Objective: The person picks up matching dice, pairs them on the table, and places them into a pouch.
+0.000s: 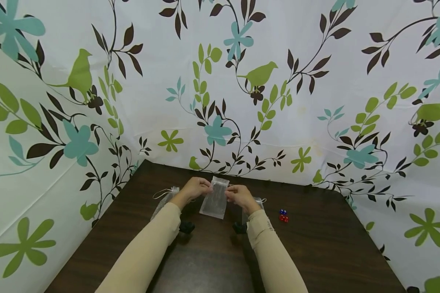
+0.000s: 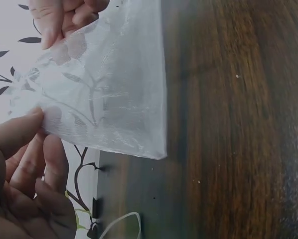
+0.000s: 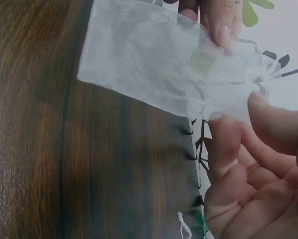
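A sheer white organza drawstring bag hangs above the table between both hands. My left hand pinches its left edge near the top between thumb and fingers. On the opposite edge, my right hand pinches the mesh near the drawstring. In the left wrist view the bag looks flat and see-through, and nothing shows inside it. The right wrist view shows the thumb and index finger of the right hand at the bag's gathered end, with the thin cord beside them.
Another sheer bag lies by the left forearm, its white cord looped out. A further one lies partly hidden behind the right wrist. Blue dice and red dice sit right on the dark wooden table. A patterned curtain stands behind.
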Available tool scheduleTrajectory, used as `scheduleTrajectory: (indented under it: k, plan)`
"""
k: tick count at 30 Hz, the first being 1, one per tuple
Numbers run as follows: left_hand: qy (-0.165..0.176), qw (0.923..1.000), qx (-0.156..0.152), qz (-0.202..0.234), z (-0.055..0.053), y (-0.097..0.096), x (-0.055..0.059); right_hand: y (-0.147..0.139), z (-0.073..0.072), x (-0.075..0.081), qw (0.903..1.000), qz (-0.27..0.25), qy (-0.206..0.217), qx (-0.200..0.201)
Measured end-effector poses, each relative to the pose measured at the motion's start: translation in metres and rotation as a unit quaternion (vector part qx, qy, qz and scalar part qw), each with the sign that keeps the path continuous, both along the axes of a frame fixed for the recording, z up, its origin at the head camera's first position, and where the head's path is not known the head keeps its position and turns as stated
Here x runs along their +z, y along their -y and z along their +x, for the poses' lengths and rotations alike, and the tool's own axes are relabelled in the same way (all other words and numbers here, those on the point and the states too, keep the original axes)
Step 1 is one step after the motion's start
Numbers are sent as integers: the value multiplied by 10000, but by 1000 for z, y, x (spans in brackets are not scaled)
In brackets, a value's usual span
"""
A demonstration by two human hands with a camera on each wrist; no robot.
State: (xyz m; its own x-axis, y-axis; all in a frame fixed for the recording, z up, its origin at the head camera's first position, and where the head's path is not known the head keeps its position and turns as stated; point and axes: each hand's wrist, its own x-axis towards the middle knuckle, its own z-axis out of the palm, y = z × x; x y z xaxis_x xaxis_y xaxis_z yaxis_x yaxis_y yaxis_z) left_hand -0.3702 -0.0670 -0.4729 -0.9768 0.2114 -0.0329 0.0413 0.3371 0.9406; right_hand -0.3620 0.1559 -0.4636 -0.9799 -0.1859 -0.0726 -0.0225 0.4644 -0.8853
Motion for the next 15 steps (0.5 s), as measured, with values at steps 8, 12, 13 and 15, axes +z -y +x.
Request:
scheduleTrajectory:
  k: [8, 12, 13, 15]
  plan:
    - [-147, 9997, -152, 103, 1, -1, 1, 0, 0, -2, 9999, -113, -34, 24]
    - [-326, 9991, -208, 161, 0, 0, 0, 1, 0, -2, 9995, -225, -210, -38]
    - [-392, 9989, -216, 162, 0, 0, 0, 1, -1, -1, 9993, -242, -298, -39]
    - [-475, 9984, -241, 194, 0, -1, 1, 3, 0, 0, 9987, -273, -417, -82]
